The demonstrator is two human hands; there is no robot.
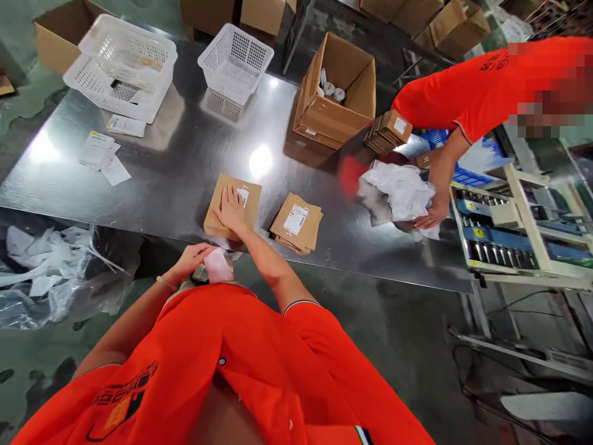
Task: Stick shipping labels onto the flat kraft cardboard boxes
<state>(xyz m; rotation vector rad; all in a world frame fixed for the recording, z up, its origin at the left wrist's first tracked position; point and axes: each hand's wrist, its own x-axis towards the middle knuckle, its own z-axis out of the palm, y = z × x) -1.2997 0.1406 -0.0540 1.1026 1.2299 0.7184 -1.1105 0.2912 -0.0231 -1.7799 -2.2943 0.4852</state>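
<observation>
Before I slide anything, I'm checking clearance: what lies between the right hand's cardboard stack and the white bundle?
In the head view, another labelled cardboard stack lies there, on the table.

Single head view, forward-down over metal table [171, 191].

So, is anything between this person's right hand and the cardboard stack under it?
Nothing visible: the right hand lies on top of the cardboard stack, partly over its white label. The second stack sits off to the right.
</observation>
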